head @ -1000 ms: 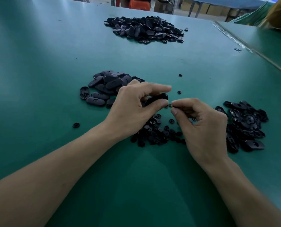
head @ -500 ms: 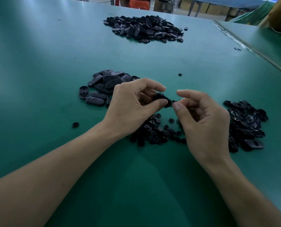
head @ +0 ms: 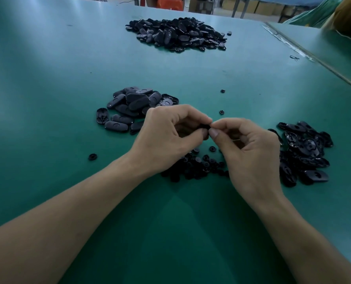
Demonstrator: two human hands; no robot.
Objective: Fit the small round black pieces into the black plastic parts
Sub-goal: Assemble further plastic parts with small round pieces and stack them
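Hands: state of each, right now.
Left hand: grips a black plastic part.
Right hand: pinches the same part's end; whether it holds anything else cannot be told.

A factory assembly workshop is indicated. A green work table [head: 47, 99] is loaded with identical black plastic parts: a small heap [head: 133, 103] beyond the left hand [head: 166, 138], a third heap [head: 305, 152] beside the right hand [head: 250, 148], a large heap [head: 176, 33] far beyond both. Cardboard boxes [head: 262, 7] are seen past the far edge.

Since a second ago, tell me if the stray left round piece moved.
No: the stray round piece keeps its place, nearer than the left pile.
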